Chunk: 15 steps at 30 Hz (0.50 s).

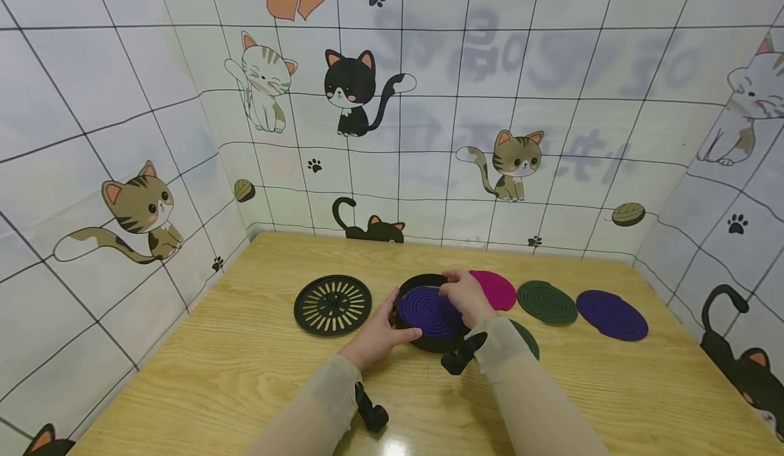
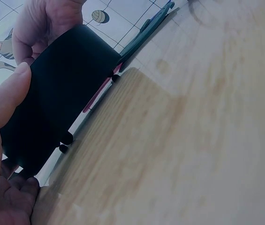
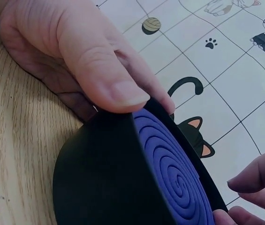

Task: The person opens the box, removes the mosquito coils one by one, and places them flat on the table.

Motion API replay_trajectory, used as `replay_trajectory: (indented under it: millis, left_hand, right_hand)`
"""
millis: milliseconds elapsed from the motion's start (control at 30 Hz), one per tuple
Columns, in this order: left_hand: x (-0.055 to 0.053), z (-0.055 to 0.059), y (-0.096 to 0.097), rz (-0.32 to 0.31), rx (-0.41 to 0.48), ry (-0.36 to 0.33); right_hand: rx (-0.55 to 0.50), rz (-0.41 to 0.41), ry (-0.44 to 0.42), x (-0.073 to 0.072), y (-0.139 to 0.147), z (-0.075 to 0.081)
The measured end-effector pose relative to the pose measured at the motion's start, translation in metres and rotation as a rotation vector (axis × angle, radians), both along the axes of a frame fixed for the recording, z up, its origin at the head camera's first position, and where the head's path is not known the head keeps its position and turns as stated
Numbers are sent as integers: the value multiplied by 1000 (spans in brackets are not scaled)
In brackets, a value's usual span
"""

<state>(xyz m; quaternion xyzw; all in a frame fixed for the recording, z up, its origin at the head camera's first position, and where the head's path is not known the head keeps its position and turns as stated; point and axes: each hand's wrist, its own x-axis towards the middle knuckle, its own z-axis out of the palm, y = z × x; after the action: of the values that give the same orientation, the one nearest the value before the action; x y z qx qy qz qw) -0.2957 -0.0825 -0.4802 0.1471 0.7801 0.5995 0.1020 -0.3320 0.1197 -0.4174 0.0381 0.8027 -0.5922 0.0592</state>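
Note:
A round black mosquito coil holder (image 1: 431, 344) stands on the table, with a purple spiral mosquito coil (image 1: 429, 312) lying inside its rim. My left hand (image 1: 376, 337) grips the holder's left side; in the right wrist view its thumb (image 3: 116, 96) lies over the rim. On the far right side, my right hand (image 1: 468, 299) has curled fingers at the coil's edge and appears to pinch it, though the contact is partly hidden. Small feet (image 2: 66, 138) show under the holder in the left wrist view.
A black slotted lid (image 1: 324, 321) lies to the left of the holder. To the right lie pink coils (image 1: 497, 289), green coils (image 1: 547, 302) and purple coils (image 1: 612, 314). Another green coil (image 1: 528, 339) is partly covered by my right sleeve. A cat-patterned wall covering (image 1: 429, 190) encloses the wooden table (image 1: 220, 374).

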Motion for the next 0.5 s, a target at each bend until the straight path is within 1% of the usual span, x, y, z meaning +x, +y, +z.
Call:
replay_trajectory:
  millis: [200, 500]
  left_hand:
    - [1, 1, -1, -3, -2, -6]
    - [0, 0, 0, -6, 19, -5]
  right_hand:
    - [9, -14, 11, 1, 1, 4]
    - [16, -45, 34, 5, 4, 9]
